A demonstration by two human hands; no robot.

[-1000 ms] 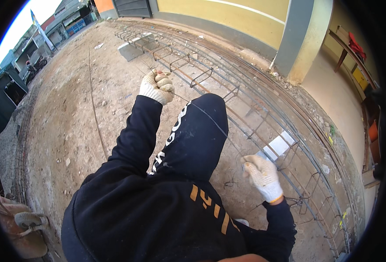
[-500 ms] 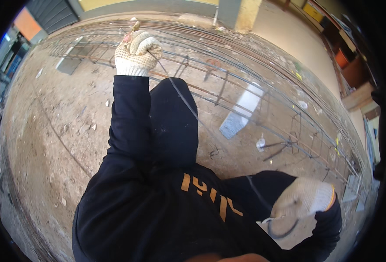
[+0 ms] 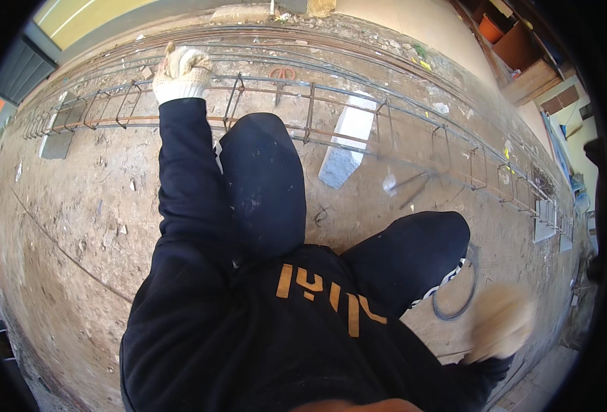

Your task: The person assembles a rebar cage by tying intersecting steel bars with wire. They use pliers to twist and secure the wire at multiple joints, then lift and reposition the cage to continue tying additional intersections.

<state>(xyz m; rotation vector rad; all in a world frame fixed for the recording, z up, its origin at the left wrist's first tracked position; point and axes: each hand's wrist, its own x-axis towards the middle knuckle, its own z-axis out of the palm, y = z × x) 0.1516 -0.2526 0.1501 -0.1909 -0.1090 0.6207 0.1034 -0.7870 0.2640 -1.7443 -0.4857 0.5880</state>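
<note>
My left hand [image 3: 182, 74], in a cream knitted glove, is at the reinforcing-bar cage [image 3: 310, 113], its fingers curled closed. What lies inside those fingers is hidden. Low on the right, my right hand [image 3: 501, 321], also gloved, is smeared by motion, so its fingers cannot be made out. Beside it a loop of dark wire [image 3: 476, 275] rests on the ground near my right knee. Rectangular stirrups join the long bars of the cage, which runs across in front of my knees.
A pale block [image 3: 348, 141] sits under the cage's middle, and a grey block [image 3: 63, 127] under its left part. Long loose bars [image 3: 248, 33] lie behind. A red looped object [image 3: 282, 73] is beyond the cage. An orange bucket [image 3: 492, 29] stands at upper right.
My right hand has moved down, away from my right knee. The wire that stretched across from my left hand no longer shows there. My left hand remains closed; the view has shifted.
</note>
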